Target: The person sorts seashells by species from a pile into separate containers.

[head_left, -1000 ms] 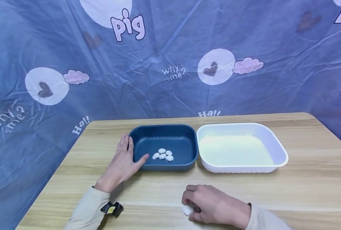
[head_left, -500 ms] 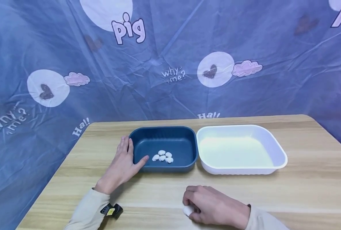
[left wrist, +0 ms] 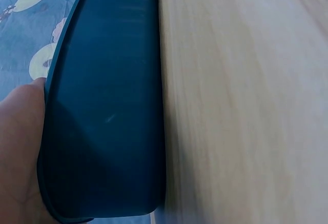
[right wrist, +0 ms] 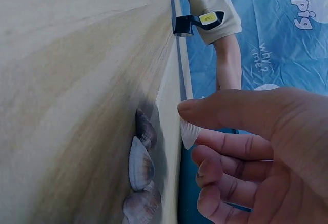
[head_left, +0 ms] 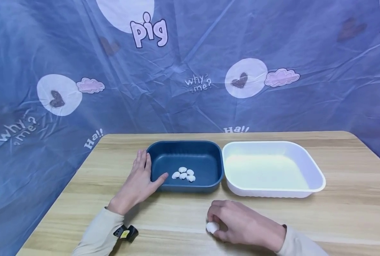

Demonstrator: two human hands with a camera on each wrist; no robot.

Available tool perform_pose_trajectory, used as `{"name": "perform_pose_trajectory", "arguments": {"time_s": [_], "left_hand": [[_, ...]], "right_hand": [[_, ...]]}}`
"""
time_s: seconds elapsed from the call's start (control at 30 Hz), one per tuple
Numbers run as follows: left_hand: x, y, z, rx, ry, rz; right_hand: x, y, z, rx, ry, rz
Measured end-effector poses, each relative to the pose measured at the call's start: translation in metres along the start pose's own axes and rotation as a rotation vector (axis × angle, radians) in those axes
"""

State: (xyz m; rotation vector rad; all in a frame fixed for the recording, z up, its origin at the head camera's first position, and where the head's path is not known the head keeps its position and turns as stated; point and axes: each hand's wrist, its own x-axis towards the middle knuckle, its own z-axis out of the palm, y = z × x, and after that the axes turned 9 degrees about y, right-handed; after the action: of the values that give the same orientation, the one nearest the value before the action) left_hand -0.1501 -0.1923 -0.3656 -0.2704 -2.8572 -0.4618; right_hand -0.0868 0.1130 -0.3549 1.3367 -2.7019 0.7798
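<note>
Between the thumb and fingertips of my right hand (head_left: 241, 224) is a small white ribbed seashell (head_left: 212, 227), pinched low over the wooden table in front of the containers. The right wrist view shows this shell (right wrist: 190, 133) at the fingertips. On the table by that hand lie a pale striped clam shell (right wrist: 140, 165), a dark pointed shell (right wrist: 146, 129) and a rounded brownish shell (right wrist: 142, 206); the head view hides them. My left hand (head_left: 138, 183) rests against the left end of the dark blue basin (head_left: 190, 189), fingers straight, thumb over its front rim. Several white shells (head_left: 183, 175) lie in it.
A white basin (head_left: 276, 193) stands right beside the blue one, nothing seen inside. Both are on the wooden table (head_left: 346, 220), with a printed blue cloth (head_left: 177, 106) behind it. A black strap device (head_left: 126, 233) sits on the left sleeve.
My right hand has moved slightly up and forward with the white ribbed shell, which shows more clearly now. The left hand stays at the blue basin. The head view has shifted a little.
</note>
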Motion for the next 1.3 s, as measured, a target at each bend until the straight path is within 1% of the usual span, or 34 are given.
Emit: {"name": "perform_pose_trajectory", "arguments": {"time_s": [0.1, 0.2, 0.27, 0.37, 0.43, 0.5, 0.63, 0.8, 0.87, 0.97, 1.1, 1.2, 1.3], "left_hand": [[0.001, 0.0, 0.0, 0.007, 0.011, 0.005], [0.001, 0.0, 0.0, 0.016, 0.023, 0.024], [0.001, -0.001, -0.001, 0.024, 0.033, 0.051], [0.001, 0.001, -0.004, 0.047, 0.036, 0.108], [0.001, 0.003, -0.005, 0.051, 0.031, 0.137], [0.001, 0.006, -0.007, 0.05, 0.021, 0.15], [0.004, 0.008, -0.007, 0.023, 0.01, 0.128], [0.006, 0.006, -0.004, 0.015, -0.006, 0.106], [0.007, 0.005, -0.003, 0.014, -0.009, 0.103], [0.006, 0.006, -0.002, 0.014, -0.009, 0.099], [0.005, 0.007, -0.002, 0.019, -0.001, 0.099], [0.005, 0.007, 0.0, 0.025, 0.012, 0.11], [0.006, 0.007, 0.001, 0.027, 0.019, 0.117]], "right_hand": [[0.001, 0.001, -0.001, 0.001, -0.008, -0.004], [0.001, 0.001, -0.002, 0.013, -0.013, 0.002], [0.001, 0.002, -0.002, 0.02, -0.007, -0.001], [0.001, 0.002, -0.002, 0.032, -0.001, 0.001], [0.001, 0.002, -0.003, 0.043, -0.003, 0.016], [0.002, 0.003, -0.005, 0.051, -0.01, 0.041], [0.004, 0.005, -0.01, 0.061, -0.005, 0.072], [0.008, 0.006, -0.016, 0.075, 0.03, 0.091], [0.011, 0.006, -0.022, 0.069, 0.05, 0.085], [0.019, 0.007, -0.031, 0.054, 0.082, 0.05], [0.033, 0.011, -0.041, 0.004, 0.132, -0.011], [0.043, 0.014, -0.046, -0.018, 0.149, -0.018], [0.055, 0.016, -0.047, -0.023, 0.147, -0.012]]}}
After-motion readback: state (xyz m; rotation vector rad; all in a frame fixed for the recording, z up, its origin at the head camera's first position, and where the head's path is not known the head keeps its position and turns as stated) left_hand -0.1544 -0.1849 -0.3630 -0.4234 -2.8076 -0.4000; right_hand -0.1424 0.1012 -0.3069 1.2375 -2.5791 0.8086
